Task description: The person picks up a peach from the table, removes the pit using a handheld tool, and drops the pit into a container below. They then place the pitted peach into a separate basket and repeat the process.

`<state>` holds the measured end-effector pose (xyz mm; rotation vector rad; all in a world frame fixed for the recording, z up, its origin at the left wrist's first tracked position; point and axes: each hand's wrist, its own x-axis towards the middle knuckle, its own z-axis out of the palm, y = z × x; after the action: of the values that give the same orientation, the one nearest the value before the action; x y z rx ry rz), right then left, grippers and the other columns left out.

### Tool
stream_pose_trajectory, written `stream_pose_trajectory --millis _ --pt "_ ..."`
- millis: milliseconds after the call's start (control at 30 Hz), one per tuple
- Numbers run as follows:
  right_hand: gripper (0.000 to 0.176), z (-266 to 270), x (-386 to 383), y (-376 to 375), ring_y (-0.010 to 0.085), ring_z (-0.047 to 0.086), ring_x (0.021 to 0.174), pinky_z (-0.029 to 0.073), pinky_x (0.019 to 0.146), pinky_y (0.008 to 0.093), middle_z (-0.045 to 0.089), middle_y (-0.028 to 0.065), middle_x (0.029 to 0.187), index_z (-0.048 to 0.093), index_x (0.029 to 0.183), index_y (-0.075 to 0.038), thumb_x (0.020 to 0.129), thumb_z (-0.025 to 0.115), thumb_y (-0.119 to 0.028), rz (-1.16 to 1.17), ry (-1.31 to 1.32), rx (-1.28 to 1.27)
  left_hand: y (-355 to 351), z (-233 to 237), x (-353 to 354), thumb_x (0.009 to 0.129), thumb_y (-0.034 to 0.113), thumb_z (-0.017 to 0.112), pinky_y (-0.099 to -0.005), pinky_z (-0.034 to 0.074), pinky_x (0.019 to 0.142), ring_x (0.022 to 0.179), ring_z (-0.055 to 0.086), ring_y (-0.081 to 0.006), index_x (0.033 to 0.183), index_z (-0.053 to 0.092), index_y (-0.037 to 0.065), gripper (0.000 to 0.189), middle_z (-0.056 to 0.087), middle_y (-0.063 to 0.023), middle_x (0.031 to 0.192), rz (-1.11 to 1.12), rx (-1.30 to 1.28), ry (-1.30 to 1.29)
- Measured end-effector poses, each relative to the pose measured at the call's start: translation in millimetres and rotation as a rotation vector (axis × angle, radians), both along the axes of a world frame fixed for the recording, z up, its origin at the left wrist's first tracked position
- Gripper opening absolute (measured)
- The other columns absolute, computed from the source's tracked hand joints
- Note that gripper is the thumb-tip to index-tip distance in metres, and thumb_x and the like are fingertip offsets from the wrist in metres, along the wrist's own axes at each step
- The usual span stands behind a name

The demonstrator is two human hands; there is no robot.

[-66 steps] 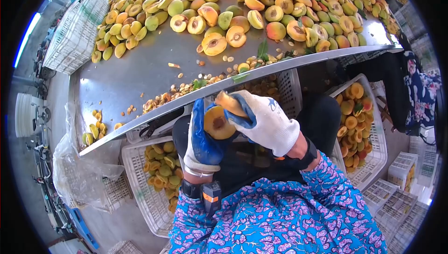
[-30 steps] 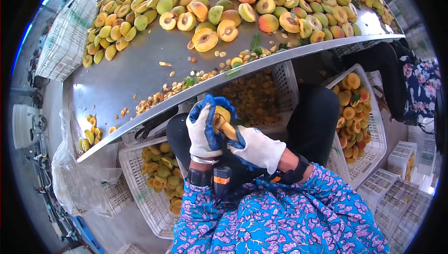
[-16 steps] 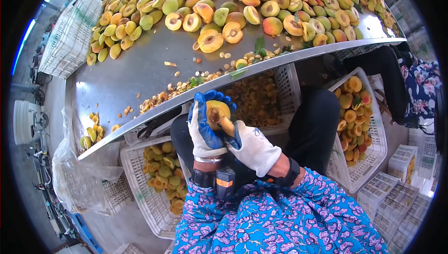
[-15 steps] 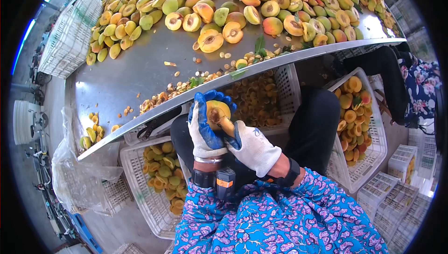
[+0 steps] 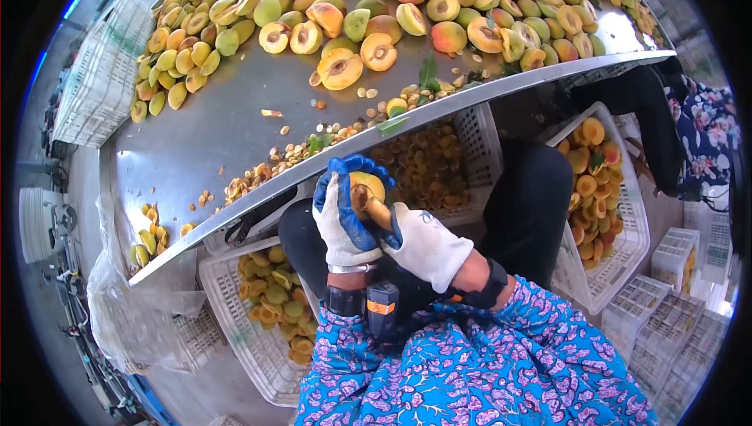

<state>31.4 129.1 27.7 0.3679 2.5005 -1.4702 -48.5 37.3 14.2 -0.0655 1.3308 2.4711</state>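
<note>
My left hand [image 5: 343,218], in a white glove with a blue coated palm, is closed around a peach half [image 5: 366,185], cut face turned toward my right hand. My right hand [image 5: 427,246], in a similar glove, grips a short tan tool [image 5: 377,211] that looks wooden. The tool's end meets the brown middle of the cut face; its tip is hidden there. Both hands are above my lap, just in front of the metal table's raised edge [image 5: 282,179].
Peach halves [image 5: 341,68] are heaped on the metal table, with pits and scraps [image 5: 258,183] along its edge. Below stand a crate of scraps [image 5: 479,144], a left crate of halves [image 5: 235,308] and a right one [image 5: 630,230]. Another person's leg [image 5: 638,117] is at right.
The view has shifted slightly, so the table appears a little further left and higher. Both hands keep their hold, and the peach half and tool have tilted slightly.
</note>
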Motion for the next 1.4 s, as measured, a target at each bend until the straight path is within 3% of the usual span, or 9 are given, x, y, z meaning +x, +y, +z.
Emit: stream_pose_trajectory --millis 300,500,733,800,867,1100,1200,1300,1400 --pt "0.033 -8 1 21 0.0353 0.064 0.068 0.05 0.061 0.0404 0.065 0.0211 0.079 0.056 0.095 0.003 0.085 0.062 -0.028 0.187 0.074 -0.193 -2 8 3 0.092 0.025 0.058 -0.0317 0.054 0.066 0.072 0.064 -0.0206 0.093 0.063 -0.003 0.028 0.065 -0.0132 0.082 -0.072 -0.07 -0.008" --pt "0.026 15 13 40 0.0085 0.047 0.041 0.038 0.036 0.0233 0.051 0.0005 0.061 0.056 0.086 -0.004 0.09 0.058 -0.03 -0.011 -0.605 -1.125 -5 12 4 0.088 0.019 0.063 -0.0284 0.053 0.059 0.064 0.063 -0.0175 0.088 0.063 -0.003 0.022 0.066 -0.0112 0.078 -0.24 -0.102 -0.05" --pt "0.018 25 16 37 0.0077 0.05 0.044 0.041 0.04 0.0217 0.051 -0.0023 0.06 0.056 0.089 -0.008 0.093 0.057 -0.025 0.023 -0.671 -0.882 -4 9 4 0.087 0.016 0.061 -0.0312 0.052 0.059 0.066 0.063 -0.0211 0.089 0.061 -0.003 0.02 0.065 -0.0142 0.08 -0.341 -0.27 -0.016" --pt "0.022 10 26 45 0.0074 0.042 0.037 0.033 0.035 0.0225 0.044 -0.0035 0.055 0.053 0.096 -0.005 0.096 0.05 -0.027 0.031 -0.805 -1.533 -10 10 6 0.087 0.016 0.061 -0.0308 0.052 0.059 0.066 0.063 -0.0205 0.087 0.061 -0.004 0.02 0.065 -0.0145 0.08 -0.413 -0.264 -0.01" --pt "0.023 14 33 41 0.0066 0.035 0.034 0.028 0.031 0.0207 0.042 -0.0045 0.054 0.053 0.091 -0.004 0.094 0.054 -0.027 -0.017 -0.804 -1.727 -11 8 3 0.088 0.025 0.061 -0.0329 0.052 0.06 0.066 0.063 -0.0221 0.086 0.061 -0.005 0.03 0.065 -0.0158 0.079 -0.486 -0.288 0.02" --pt "0.03 31 29 41 0.0068 0.039 0.034 0.029 0.032 0.0229 0.042 -0.0053 0.051 0.056 0.093 0.002 0.095 0.052 -0.028 0.087 -0.71 -1.428 -17 12 8 0.089 0.025 0.059 -0.0366 0.053 0.063 0.068 0.064 -0.0275 0.087 0.06 -0.006 0.031 0.065 -0.019 0.08 -0.439 0.009 -0.03" --pt "0.026 26 28 20 0.0063 0.039 0.033 0.031 0.032 0.0229 0.042 -0.0062 0.051 0.056 0.09 0.0 0.094 0.053 -0.027 0.088 -0.386 -0.775 -19 6 11 0.088 0.023 0.062 -0.0371 0.053 0.062 0.068 0.064 -0.0273 0.085 0.06 -0.005 0.029 0.065 -0.0188 0.081 -0.423 0.06 -0.075" --pt "0.031 31 25 41 0.0049 0.039 0.036 0.03 0.034 0.023 0.039 -0.0062 0.052 0.055 0.093 0.001 0.095 0.051 -0.03 0.099 -0.781 -1.52 -18 6 7 0.091 0.028 0.055 -0.0365 0.052 0.056 0.062 0.062 -0.0274 0.086 0.06 -0.005 0.034 0.063 -0.0176 0.077 -0.421 -0.015 -0.053" --pt "0.034 33 31 34 0.0054 0.034 0.034 0.027 0.032 0.0235 0.036 -0.0061 0.051 0.054 0.096 0.002 0.096 0.05 -0.031 -0.085 -0.781 -1.686 -19 13 3 0.09 0.026 0.056 -0.0358 0.052 0.055 0.063 0.062 -0.0264 0.087 0.06 -0.004 0.031 0.064 -0.0171 0.077 -0.515 0.02 -0.066"
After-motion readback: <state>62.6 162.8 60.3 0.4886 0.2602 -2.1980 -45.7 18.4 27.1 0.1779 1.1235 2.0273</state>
